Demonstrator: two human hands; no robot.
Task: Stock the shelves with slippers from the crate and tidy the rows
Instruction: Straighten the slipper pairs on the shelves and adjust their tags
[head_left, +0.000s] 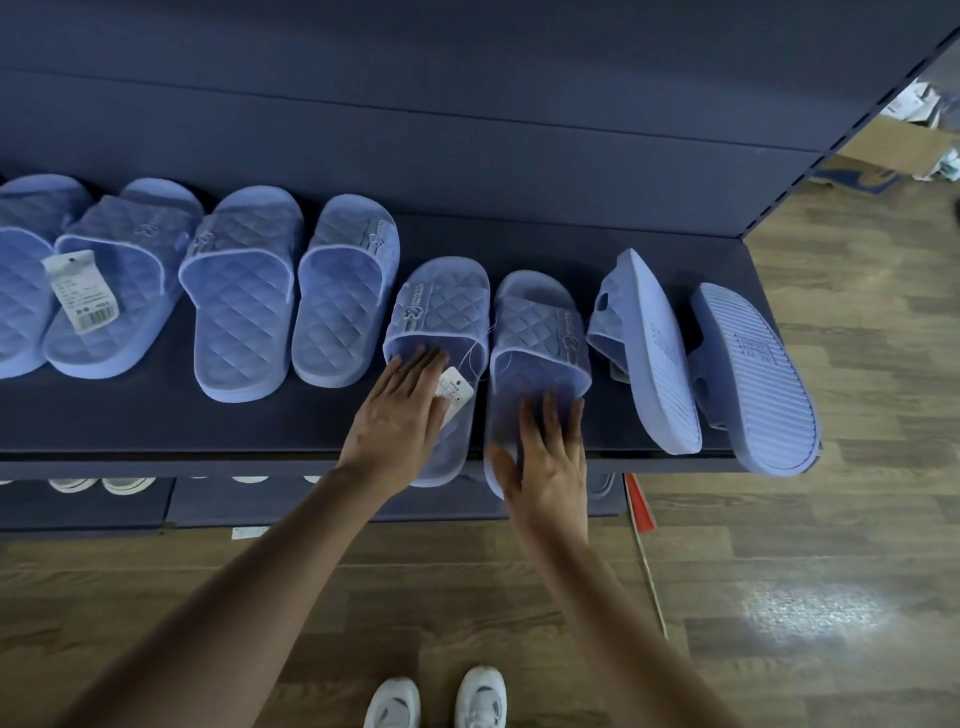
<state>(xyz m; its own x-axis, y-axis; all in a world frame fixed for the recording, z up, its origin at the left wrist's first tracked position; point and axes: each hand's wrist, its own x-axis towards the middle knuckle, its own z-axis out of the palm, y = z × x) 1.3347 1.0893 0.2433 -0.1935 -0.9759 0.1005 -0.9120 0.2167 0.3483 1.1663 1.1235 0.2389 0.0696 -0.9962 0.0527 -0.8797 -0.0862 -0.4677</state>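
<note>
A row of light blue quilted slippers lies on the dark blue shelf (156, 415). My left hand (400, 410) lies flat, fingers straight, on the footbed of one slipper (441, 312) that carries a white tag (454, 391). My right hand (550, 457) presses flat on the heel of its partner slipper (537, 332). Both heels overhang the shelf's front edge. To the right, another pair (649, 353) stands on edge, soles showing, and the outer one (753, 379) leans over the shelf's right end.
Further left sit two more pairs (244, 291), one with a barcode tag (80, 291). A lower shelf (104, 499) holds pale shoes. Wooden floor lies below, with a red-tipped stick (641, 514) by the shelf and cardboard boxes (893, 145) at the far right.
</note>
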